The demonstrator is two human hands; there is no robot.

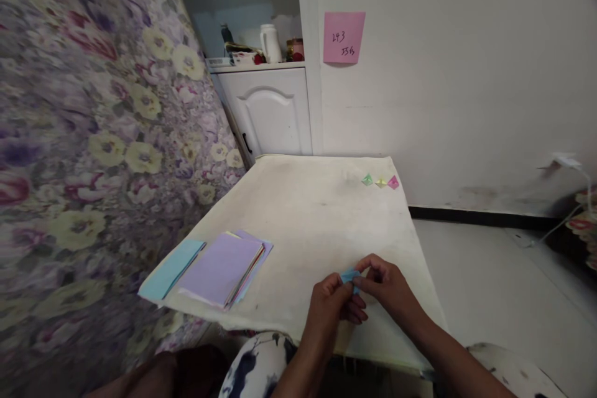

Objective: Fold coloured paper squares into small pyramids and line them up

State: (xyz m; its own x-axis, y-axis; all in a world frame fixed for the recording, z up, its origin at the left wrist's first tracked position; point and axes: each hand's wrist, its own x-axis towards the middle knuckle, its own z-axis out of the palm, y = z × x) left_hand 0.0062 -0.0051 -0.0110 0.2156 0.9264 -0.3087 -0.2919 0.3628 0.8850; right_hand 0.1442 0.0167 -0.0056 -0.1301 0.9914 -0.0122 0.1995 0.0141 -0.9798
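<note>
A small piece of blue folded paper (349, 275) is pinched between my two hands, above the near right part of the cloth-covered table (303, 211). My left hand (333, 298) grips its left side with thumb and fingers. On its right side, the thumb and fingertips of my right hand (380, 280) close on the paper. My fingers cover much of it, so its full shape is hidden. Toward the far right corner lie three small folded paper pieces in a row: a green one (367, 180), a yellow one (381, 183) and a pink one (393, 182).
A stack of coloured paper sheets (221, 267), purple on top, lies at the near left beside light blue paper (171, 268). A floral curtain (107, 168) hangs along the left. Behind the table are a white cabinet (270, 109) and a wall with a pink note (344, 37).
</note>
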